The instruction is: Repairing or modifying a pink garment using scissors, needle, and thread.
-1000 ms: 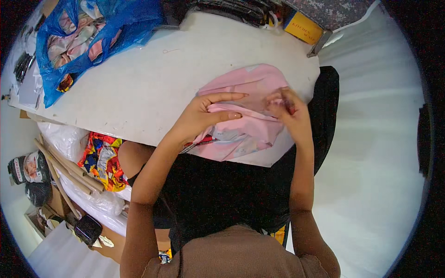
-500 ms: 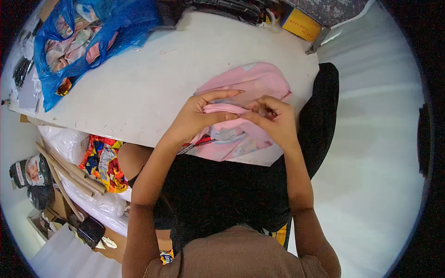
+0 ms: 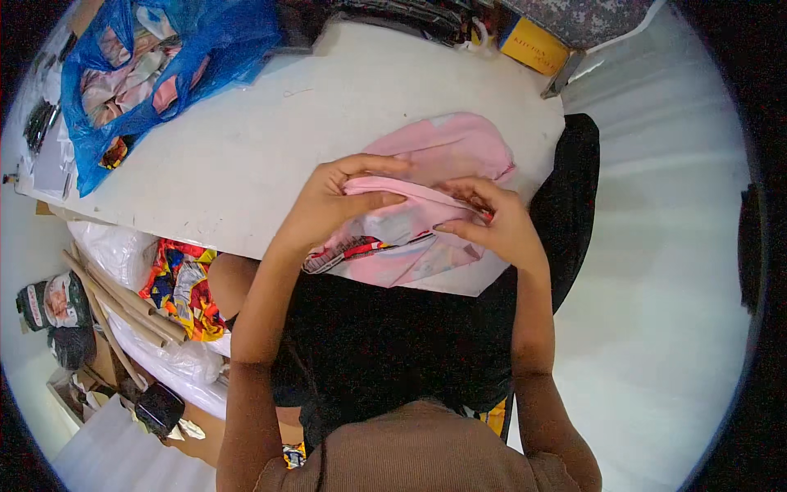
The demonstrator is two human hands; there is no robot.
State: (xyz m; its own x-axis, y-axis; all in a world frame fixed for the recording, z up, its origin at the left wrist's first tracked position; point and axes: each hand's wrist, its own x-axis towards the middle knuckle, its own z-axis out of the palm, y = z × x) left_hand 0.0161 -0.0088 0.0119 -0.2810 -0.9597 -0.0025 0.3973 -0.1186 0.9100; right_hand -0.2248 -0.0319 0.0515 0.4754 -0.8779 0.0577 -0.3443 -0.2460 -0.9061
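Pink cloth (image 3: 414, 211) bunched on white worktop (image 3: 238, 156), just above frame centre; left hand (image 3: 324, 205) pinching raised fold, right hand (image 3: 504, 225) pinching fold's other end. Blue bag (image 3: 225, 49), upper left.

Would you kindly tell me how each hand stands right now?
Left hand: holding the pink cloth by its fold.
Right hand: holding the same fold.

bright light on the tabletop (image 3: 221, 164); fisheye corners black, edges bent, darks grainy.
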